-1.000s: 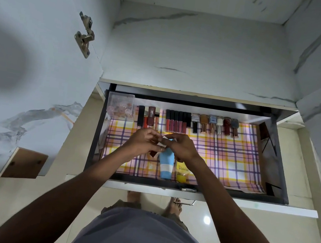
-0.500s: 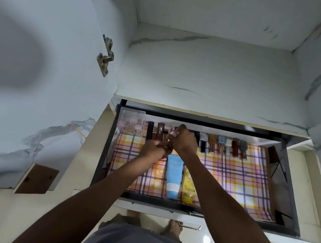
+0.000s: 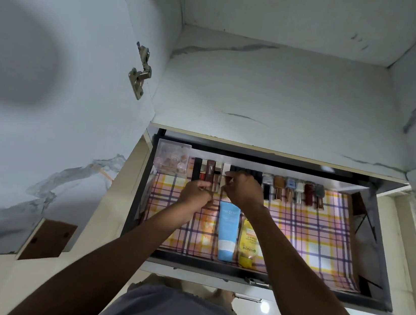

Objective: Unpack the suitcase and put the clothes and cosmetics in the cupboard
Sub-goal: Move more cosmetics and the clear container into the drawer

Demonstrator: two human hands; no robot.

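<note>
A home bedroom: a marble-look cupboard [image 3: 276, 92] whose pulled-out drawer [image 3: 363, 257] holds cosmetics [image 3: 292, 192]

Marble-patterned matt cupboard panels [image 3: 276, 92]; shiny metal hinge [image 3: 139, 75]; checked paper-like drawer liner [image 3: 305, 231]; clear plastic box [image 3: 172, 160]; smooth plastic blue tube [image 3: 226, 235]; glossy floor tiles [image 3: 265, 307].

Both hands moved from above the blue tube [image 3: 226, 232] to the back row; right hand [image 3: 243, 192] now at a small white stick [image 3: 224, 173].
</note>
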